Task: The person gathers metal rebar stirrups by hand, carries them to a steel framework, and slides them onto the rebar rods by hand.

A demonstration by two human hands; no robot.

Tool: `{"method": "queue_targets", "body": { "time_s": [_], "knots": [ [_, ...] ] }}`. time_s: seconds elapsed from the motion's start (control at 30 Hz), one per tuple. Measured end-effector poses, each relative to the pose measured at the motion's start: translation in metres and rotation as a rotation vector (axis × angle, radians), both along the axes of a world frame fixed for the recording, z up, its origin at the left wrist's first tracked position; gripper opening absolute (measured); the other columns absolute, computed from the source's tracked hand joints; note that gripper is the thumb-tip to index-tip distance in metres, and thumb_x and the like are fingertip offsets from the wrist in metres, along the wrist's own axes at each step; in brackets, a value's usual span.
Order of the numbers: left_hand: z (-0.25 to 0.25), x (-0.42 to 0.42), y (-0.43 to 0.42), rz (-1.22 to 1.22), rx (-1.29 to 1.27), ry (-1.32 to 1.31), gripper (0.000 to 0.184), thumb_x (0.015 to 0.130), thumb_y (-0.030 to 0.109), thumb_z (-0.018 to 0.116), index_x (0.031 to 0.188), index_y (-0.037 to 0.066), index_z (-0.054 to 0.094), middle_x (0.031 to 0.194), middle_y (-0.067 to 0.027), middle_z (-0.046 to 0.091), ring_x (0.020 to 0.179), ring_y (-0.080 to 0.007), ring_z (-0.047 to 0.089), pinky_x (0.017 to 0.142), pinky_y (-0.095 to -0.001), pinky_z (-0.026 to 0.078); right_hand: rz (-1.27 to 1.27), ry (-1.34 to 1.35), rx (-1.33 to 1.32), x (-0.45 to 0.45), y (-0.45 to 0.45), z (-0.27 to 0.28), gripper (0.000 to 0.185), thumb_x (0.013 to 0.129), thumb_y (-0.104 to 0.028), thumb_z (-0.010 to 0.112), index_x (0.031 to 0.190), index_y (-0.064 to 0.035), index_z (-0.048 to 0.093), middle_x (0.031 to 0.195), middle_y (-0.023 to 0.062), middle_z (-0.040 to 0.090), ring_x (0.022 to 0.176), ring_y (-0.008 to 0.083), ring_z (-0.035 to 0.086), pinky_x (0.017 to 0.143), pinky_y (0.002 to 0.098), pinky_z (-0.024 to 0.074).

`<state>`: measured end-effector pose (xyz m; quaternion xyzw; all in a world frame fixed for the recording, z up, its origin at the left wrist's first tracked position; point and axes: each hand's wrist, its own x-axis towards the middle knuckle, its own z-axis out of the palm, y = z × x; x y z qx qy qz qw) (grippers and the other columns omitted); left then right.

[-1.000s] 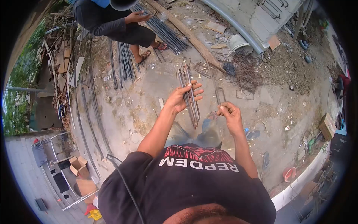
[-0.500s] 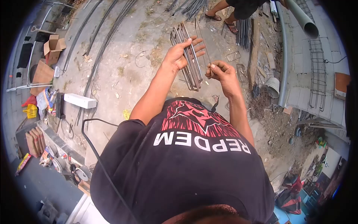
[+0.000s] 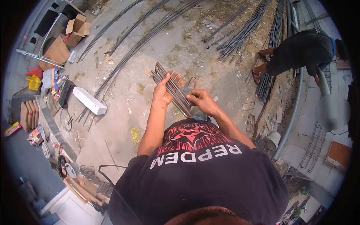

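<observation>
A bundle of bent steel rebar stirrups (image 3: pixel 173 91) is held in front of my chest, slanting from upper left to lower right. My left hand (image 3: pixel 164 93) is under and around it, thumb over the near side and fingertips showing past the far side. My right hand (image 3: pixel 202 101) is closed at the bundle's right side, thumb and fingers pinching at the rods. Whether it grips a single stirrup or several is hidden by the fingers.
Long rebar rods (image 3: pixel 123 62) run across the concrete ground. More rebar bundles (image 3: pixel 245 33) lie ahead at right. Another person (image 3: pixel 300 52) bends over there with a grey pipe (image 3: pixel 324 84). A white block (image 3: pixel 89 100), a cardboard box (image 3: pixel 77 29) and a bucket (image 3: pixel 274 139) stand around.
The single stirrup my right hand held apart has come against the bundle. Both hands have lowered toward my body. My view has turned right, and the other person now bends lower.
</observation>
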<state>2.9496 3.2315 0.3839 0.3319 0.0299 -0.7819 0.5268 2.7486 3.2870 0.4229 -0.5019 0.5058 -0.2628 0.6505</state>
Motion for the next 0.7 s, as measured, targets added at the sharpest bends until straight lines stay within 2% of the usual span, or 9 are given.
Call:
{"method": "queue_targets", "body": {
  "time_s": [0.07,0.17,0.27,0.37,0.47,0.57,0.67,0.7],
  "knots": [
    [-0.013,0.002,-0.055,0.050,0.021,-0.037,0.029,0.103,0.016,0.056,0.129,0.005,0.053,0.125,-0.0150,0.064,0.116,-0.0313,0.062,0.103,-0.0545,0.051,0.083,-0.029,0.006,-0.004,-0.054,-0.003,0.026,0.099,-0.022,0.063,0.106,0.0024,0.068,0.091,0.0034,0.067,0.085,0.0126,0.061,0.080,0.0297,0.0492],
    [-0.020,-0.003,-0.148,0.175,0.057,-0.052,0.019,0.104,0.015,0.052,0.121,0.005,0.055,0.121,-0.0141,0.065,0.114,-0.0330,0.063,0.104,-0.0574,0.050,0.032,-0.046,-0.296,-0.010,-0.143,-0.011,0.042,0.095,-0.030,0.066,0.121,0.0024,0.061,0.104,0.0150,0.066,0.101,0.0230,0.064,0.089,0.0372,0.0493],
    [0.005,-0.007,-0.249,0.310,0.122,-0.061,0.018,0.105,0.015,0.051,0.118,0.004,0.055,0.118,-0.0140,0.065,0.114,-0.0324,0.063,0.106,-0.0580,0.049,-0.011,0.165,-0.612,-0.018,-0.232,0.010,0.068,0.094,-0.049,0.063,0.136,0.0027,0.049,0.122,0.0212,0.059,0.119,0.0303,0.058,0.100,0.0412,0.0455],
    [0.041,-0.016,-0.330,0.350,-0.005,0.038,0.022,0.103,0.014,0.054,0.121,0.001,0.056,0.119,-0.0128,0.066,0.118,-0.0300,0.061,0.111,-0.0547,0.046,-0.191,0.075,-0.865,-0.034,-0.320,0.033,0.084,0.094,-0.067,0.052,0.139,0.0031,0.045,0.128,0.0208,0.056,0.121,0.0313,0.056,0.102,0.0418,0.0441],
    [0.083,-0.046,-0.403,0.311,-0.160,0.053,0.019,0.103,0.013,0.054,0.117,0.002,0.058,0.117,-0.0129,0.067,0.118,-0.0293,0.061,0.111,-0.0543,0.046,-0.368,-0.019,-0.895,-0.029,-0.400,0.050,0.094,0.091,-0.078,0.041,0.138,0.0035,0.046,0.125,0.0199,0.058,0.119,0.0320,0.057,0.101,0.0422,0.0435],
    [0.103,-0.090,-0.471,0.182,-0.227,0.101,0.017,0.103,0.015,0.055,0.115,0.004,0.058,0.118,-0.0121,0.066,0.118,-0.0289,0.061,0.111,-0.0538,0.046,-0.503,-0.044,-0.897,-0.031,-0.486,0.047,0.093,0.093,-0.078,0.036,0.138,0.0032,0.047,0.121,0.0187,0.060,0.115,0.0294,0.058,0.101,0.0410,0.0433],
    [0.094,-0.110,-0.550,0.086,-0.152,0.049,0.015,0.104,0.016,0.053,0.114,0.006,0.057,0.119,-0.0117,0.064,0.120,-0.0295,0.060,0.108,-0.0533,0.047,-0.574,-0.049,-0.843,-0.047,-0.565,0.037,0.092,0.095,-0.077,0.035,0.138,0.0032,0.048,0.120,0.0185,0.061,0.114,0.0285,0.058,0.102,0.0411,0.0427],
    [0.077,-0.114,-0.576,0.052,-0.128,0.040,0.016,0.105,0.017,0.053,0.117,0.006,0.057,0.121,-0.0114,0.064,0.120,-0.0306,0.059,0.107,-0.0541,0.048,-0.582,-0.042,-0.829,-0.055,-0.587,0.027,0.092,0.095,-0.076,0.035,0.138,0.0033,0.048,0.120,0.0184,0.061,0.114,0.0284,0.058,0.102,0.0412,0.0428]
  ]
}}
